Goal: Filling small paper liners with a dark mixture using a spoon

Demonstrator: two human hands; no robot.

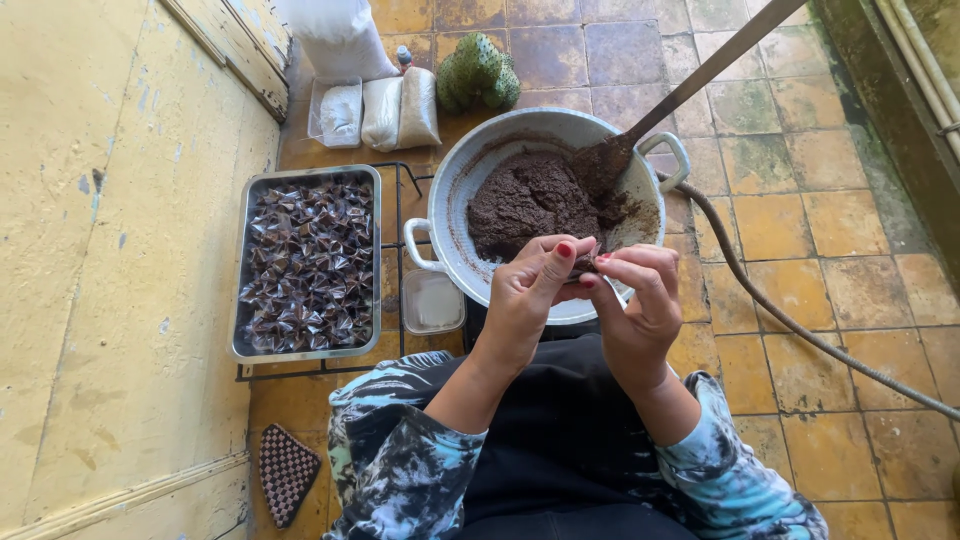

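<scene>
My left hand point(528, 290) and my right hand point(640, 300) meet over the near rim of a large white pot point(455, 175). Together they pinch a small dark brown lump point(585, 264) between the fingertips. The pot holds a mound of dark brown paste point(530, 200), and a long wooden spoon point(700, 75) leans in it from the upper right. Left of the pot, a metal tray point(375, 260) is filled with several small dark wrapped pieces point(305, 265).
A small clear tub point(432, 302) sits by the pot's handle. Bags of white powder point(380, 110), a green spiky fruit point(478, 72) and a small bottle stand farther back. A hose point(790, 320) crosses the tiled floor at right. A checkered cloth point(287, 472) lies near the yellow wall.
</scene>
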